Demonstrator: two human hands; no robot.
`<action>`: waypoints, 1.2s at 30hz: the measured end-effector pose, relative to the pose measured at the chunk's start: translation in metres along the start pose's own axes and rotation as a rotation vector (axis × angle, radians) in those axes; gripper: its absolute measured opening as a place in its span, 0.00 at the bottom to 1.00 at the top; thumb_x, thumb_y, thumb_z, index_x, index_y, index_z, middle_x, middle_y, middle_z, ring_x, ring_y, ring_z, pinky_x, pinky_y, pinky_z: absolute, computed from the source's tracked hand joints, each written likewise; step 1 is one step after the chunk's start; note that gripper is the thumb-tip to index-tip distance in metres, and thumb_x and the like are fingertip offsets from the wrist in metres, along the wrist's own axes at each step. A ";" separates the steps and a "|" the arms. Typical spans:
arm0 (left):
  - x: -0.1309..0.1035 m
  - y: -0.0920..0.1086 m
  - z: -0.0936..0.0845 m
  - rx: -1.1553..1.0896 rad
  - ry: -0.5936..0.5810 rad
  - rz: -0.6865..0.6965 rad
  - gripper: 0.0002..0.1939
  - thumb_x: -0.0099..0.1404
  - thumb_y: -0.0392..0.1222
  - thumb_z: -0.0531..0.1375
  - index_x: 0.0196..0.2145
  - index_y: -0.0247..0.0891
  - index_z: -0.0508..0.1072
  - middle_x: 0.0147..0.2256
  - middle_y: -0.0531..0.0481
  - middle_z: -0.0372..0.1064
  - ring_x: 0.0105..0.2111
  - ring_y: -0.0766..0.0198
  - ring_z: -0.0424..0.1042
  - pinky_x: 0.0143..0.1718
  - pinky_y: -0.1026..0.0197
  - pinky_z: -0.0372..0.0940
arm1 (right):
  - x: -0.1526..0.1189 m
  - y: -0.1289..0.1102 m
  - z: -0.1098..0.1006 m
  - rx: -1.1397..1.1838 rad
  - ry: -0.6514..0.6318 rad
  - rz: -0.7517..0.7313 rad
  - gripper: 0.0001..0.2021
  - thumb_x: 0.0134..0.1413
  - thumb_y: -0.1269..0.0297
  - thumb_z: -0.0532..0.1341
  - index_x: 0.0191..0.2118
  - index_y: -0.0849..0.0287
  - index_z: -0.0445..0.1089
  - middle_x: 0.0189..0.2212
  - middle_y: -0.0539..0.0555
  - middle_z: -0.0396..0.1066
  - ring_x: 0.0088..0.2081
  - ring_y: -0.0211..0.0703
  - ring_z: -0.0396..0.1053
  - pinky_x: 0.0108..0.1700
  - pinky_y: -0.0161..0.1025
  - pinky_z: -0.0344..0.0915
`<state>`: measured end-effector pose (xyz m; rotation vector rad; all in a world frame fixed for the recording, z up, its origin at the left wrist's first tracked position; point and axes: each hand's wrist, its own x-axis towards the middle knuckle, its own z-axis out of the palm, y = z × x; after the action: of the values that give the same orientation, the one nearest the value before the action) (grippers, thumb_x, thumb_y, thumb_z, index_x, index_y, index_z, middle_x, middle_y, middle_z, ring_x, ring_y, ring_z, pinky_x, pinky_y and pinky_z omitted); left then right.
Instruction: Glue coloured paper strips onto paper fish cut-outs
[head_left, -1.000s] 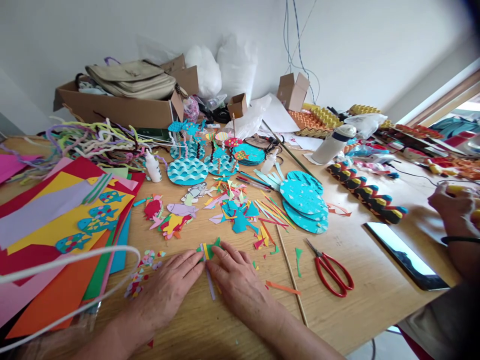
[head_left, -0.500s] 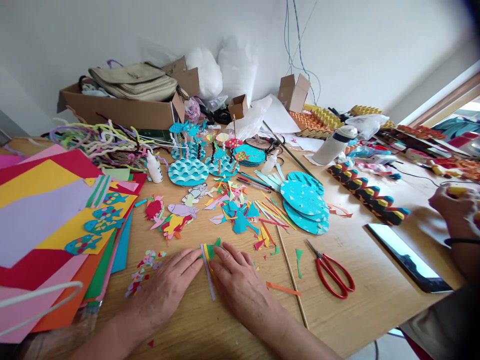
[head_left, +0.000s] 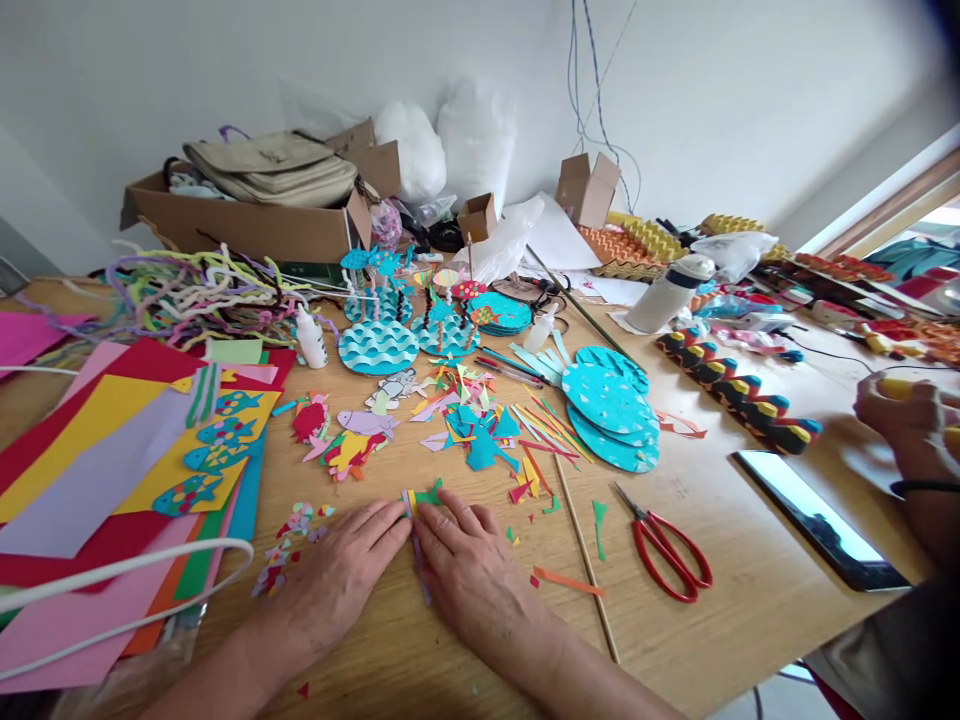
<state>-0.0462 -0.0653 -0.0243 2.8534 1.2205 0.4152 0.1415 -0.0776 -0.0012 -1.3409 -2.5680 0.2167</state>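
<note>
Both hands press flat on the wooden table over a small green paper piece (head_left: pixel 430 495) with yellow and purple paper strips (head_left: pixel 409 503) across it. My left hand (head_left: pixel 351 560) lies with fingers stretched out, their tips at the left edge of the strips. From the other side, my right hand (head_left: pixel 466 560) rests fingers extended on the paper and strips, hiding most of the piece. A purple strip end (head_left: pixel 424 582) pokes out below, between the hands. Paper dots (head_left: pixel 279 560) are scattered beside my left hand. Red-handled scissors (head_left: pixel 667 550) and a thin wooden stick (head_left: pixel 583 550) lie to the right.
Coloured paper sheets (head_left: pixel 135 450) with a white cable (head_left: pixel 225 545) over them fill the left. Paper fish (head_left: pixel 360 425), scraps (head_left: pixel 480 435) and blue discs (head_left: pixel 607 405) lie ahead. A tablet (head_left: pixel 817 520) sits at right, near another person's hand (head_left: pixel 904 415).
My right hand has shifted slightly left, fingertips now against my left ones, covering more of the strips. The view has tilted a little, with more white cable showing at left.
</note>
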 end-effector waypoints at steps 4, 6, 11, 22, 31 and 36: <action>-0.001 0.001 -0.001 -0.009 0.013 -0.016 0.25 0.57 0.22 0.42 0.47 0.36 0.66 0.47 0.47 0.67 0.48 0.64 0.64 0.47 0.60 0.64 | -0.001 0.000 -0.001 0.009 -0.015 -0.020 0.17 0.57 0.67 0.51 0.52 0.60 0.60 0.50 0.56 0.64 0.55 0.50 0.52 0.49 0.48 0.57; -0.002 0.001 -0.002 -0.017 0.006 -0.015 0.26 0.56 0.22 0.42 0.47 0.37 0.66 0.47 0.48 0.67 0.48 0.65 0.64 0.48 0.61 0.64 | -0.001 -0.001 -0.002 0.012 -0.031 -0.027 0.18 0.57 0.65 0.52 0.53 0.60 0.60 0.51 0.56 0.64 0.55 0.50 0.52 0.50 0.48 0.56; -0.003 0.000 -0.002 0.001 0.016 0.013 0.25 0.56 0.22 0.42 0.46 0.37 0.67 0.47 0.47 0.67 0.48 0.64 0.63 0.48 0.60 0.64 | -0.002 0.000 -0.003 -0.006 -0.064 -0.030 0.19 0.57 0.62 0.53 0.54 0.59 0.58 0.52 0.56 0.63 0.56 0.49 0.52 0.50 0.48 0.56; -0.002 0.001 -0.003 0.068 0.033 0.044 0.26 0.54 0.20 0.42 0.46 0.33 0.67 0.45 0.45 0.68 0.46 0.62 0.66 0.46 0.60 0.65 | -0.001 0.012 -0.010 -0.007 -0.116 -0.142 0.22 0.56 0.60 0.55 0.56 0.60 0.57 0.54 0.57 0.60 0.57 0.50 0.50 0.53 0.48 0.52; 0.001 0.000 0.006 0.027 0.026 -0.028 0.28 0.56 0.22 0.42 0.52 0.35 0.61 0.50 0.46 0.65 0.49 0.64 0.64 0.48 0.60 0.64 | 0.000 0.010 -0.015 0.013 -0.147 -0.130 0.23 0.56 0.60 0.54 0.56 0.61 0.55 0.55 0.55 0.59 0.57 0.50 0.49 0.54 0.49 0.51; 0.000 -0.001 0.007 0.000 0.035 -0.008 0.28 0.57 0.23 0.43 0.54 0.35 0.59 0.50 0.45 0.65 0.48 0.63 0.63 0.48 0.59 0.63 | 0.000 0.009 -0.019 0.033 -0.153 -0.121 0.23 0.56 0.58 0.54 0.56 0.60 0.55 0.54 0.54 0.59 0.57 0.48 0.49 0.54 0.47 0.51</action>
<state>-0.0451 -0.0632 -0.0314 2.8522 1.2361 0.4677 0.1544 -0.0721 0.0148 -1.1950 -2.7478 0.3499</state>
